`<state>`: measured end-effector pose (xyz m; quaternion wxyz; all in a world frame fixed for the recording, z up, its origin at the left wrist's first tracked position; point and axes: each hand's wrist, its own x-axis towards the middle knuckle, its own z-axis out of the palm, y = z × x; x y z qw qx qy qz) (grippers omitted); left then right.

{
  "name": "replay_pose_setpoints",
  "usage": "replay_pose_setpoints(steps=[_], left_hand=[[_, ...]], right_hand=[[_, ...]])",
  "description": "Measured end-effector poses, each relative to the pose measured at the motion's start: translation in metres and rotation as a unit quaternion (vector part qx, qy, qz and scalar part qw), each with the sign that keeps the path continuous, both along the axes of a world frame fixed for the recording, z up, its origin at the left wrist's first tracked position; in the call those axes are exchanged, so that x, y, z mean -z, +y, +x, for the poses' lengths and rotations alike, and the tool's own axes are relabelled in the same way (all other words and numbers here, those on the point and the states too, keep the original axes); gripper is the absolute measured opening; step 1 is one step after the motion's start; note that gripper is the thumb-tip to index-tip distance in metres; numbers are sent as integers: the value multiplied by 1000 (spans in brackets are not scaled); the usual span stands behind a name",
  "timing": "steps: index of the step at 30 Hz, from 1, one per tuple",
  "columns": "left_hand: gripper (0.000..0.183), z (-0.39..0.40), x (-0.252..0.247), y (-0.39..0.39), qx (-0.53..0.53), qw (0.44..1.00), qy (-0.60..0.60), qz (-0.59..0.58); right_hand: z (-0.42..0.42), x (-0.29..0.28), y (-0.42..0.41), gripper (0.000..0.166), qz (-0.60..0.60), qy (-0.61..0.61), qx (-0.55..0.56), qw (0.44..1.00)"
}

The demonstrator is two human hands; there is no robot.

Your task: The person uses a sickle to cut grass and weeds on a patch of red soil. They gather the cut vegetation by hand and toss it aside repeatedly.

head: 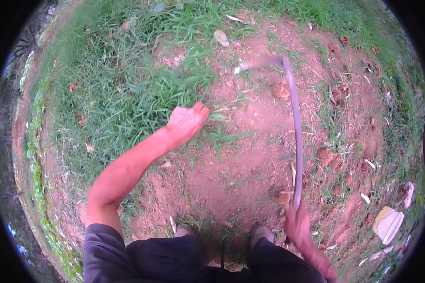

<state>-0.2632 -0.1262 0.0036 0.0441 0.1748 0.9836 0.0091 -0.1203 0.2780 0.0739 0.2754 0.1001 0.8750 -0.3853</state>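
My left hand (188, 121) is closed at the edge of a patch of green grass (152, 95), its fingers around some grass stems (217, 109) lying over the soil. Down at the right, my right hand (297, 223) grips the lower end of a long wooden handle (296, 134). At the handle's far end a narrow, blurred tool head (262, 63), perhaps a hoe or pick, points left above the reddish soil (226, 184). Its exact shape cannot be made out.
My shoes (262, 233) stand on the soil below. At the lower right lies a whitish container (389, 225). Dry leaves (221, 38) and reddish clods (325, 155) are scattered about. A row of leafy plants (35, 152) runs along the far left.
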Motion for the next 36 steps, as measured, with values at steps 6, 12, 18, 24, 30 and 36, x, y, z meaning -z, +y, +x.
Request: replay_pose_setpoints(steps=[6, 12, 18, 24, 30, 36], left_hand=[[73, -67, 18, 16, -68, 996, 34, -47], [86, -135, 41, -16, -221, 971, 21, -84], [22, -135, 37, -30, -179, 978, -52, -91], [11, -46, -8, -12, -77, 991, -105, -31], [24, 75, -3, 12, 52, 989, -127, 54], [26, 38, 6, 7, -41, 995, -50, -80]], right_hand=[[-69, 53, -80, 29, 41, 44, -39, 997], [-62, 95, -89, 35, 95, 84, -74, 989], [-44, 91, -91, 34, 106, 81, -115, 984], [51, 47, -15, 38, 108, -126, -46, 985], [62, 52, 3, 38, -50, -67, 31, 996], [15, 54, -29, 39, 44, -25, -43, 998]])
